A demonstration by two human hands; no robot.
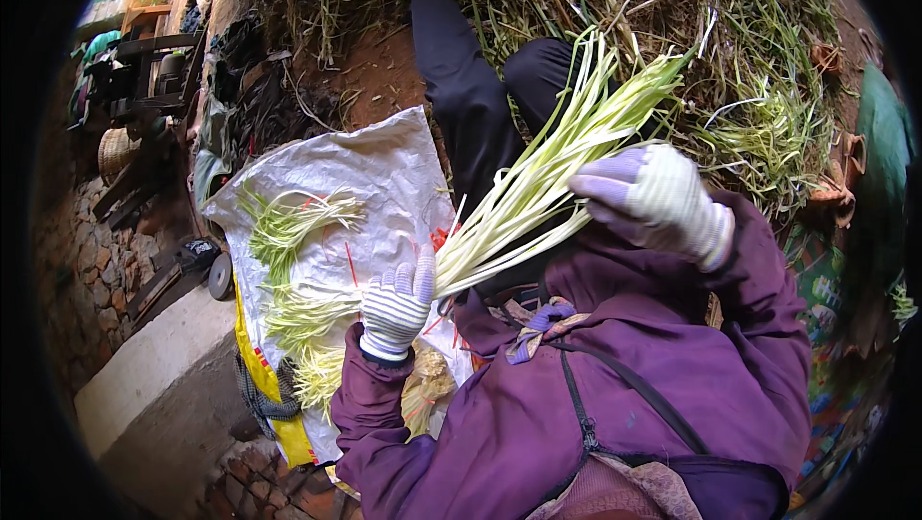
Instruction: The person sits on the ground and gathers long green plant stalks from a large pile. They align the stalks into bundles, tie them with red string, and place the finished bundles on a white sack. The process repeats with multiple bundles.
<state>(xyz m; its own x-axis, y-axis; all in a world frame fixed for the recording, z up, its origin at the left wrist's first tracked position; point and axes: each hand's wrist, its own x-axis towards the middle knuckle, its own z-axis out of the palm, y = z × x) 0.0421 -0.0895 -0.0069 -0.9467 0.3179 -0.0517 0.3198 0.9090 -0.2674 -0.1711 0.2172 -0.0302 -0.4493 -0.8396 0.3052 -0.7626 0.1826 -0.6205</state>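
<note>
A long bunch of pale green-white leafy stalks point(533, 174) slants across the lap. My left hand point(400, 304), in a striped knit glove, grips its lower white end. My right hand point(641, 196), gloved alike with a lilac palm, is at the bunch's right edge, fingers bent; whether it pinches any stalks cannot be told. A white woven plastic sheet point(389, 153) lies to the left, partly under the left hand. On it rest a curved bundle of stalks point(288, 225), further bundles point(302, 318) below, and thin red ties point(351, 264).
Loose green stalks and leaves point(749, 88) cover the ground ahead and to the right. A concrete ledge point(158, 361) stands at left beyond the sheet's yellow edge point(270, 383). A woven basket point(117, 153) is at far left, and green cloth or plastic point(882, 131) at far right.
</note>
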